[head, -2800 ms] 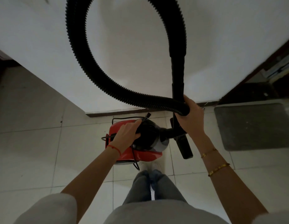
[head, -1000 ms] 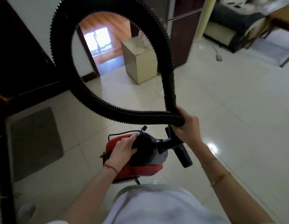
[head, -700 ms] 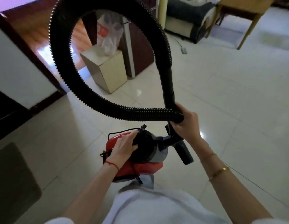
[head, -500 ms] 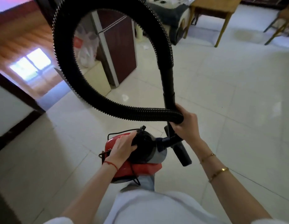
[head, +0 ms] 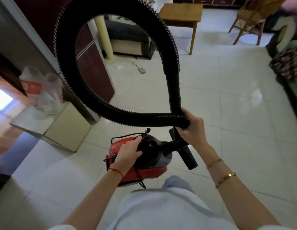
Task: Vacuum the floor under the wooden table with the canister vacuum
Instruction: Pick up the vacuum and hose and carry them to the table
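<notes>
Carrying stage. My left hand (head: 128,151) has its grip around the canister vacuum (head: 141,163) top; my right hand (head: 191,130) clasps the looped hose (head: 111,105). Wooden table (head: 181,13) far ahead; next, walk there, set down.

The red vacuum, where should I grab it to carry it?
Grab the black handle on top of the red canister vacuum, coming down from above, as the left hand does: it sits at the top middle and fingers curl around it. The floppy looped hose needs its own grip, so the right hand holds its stiff end.
</notes>
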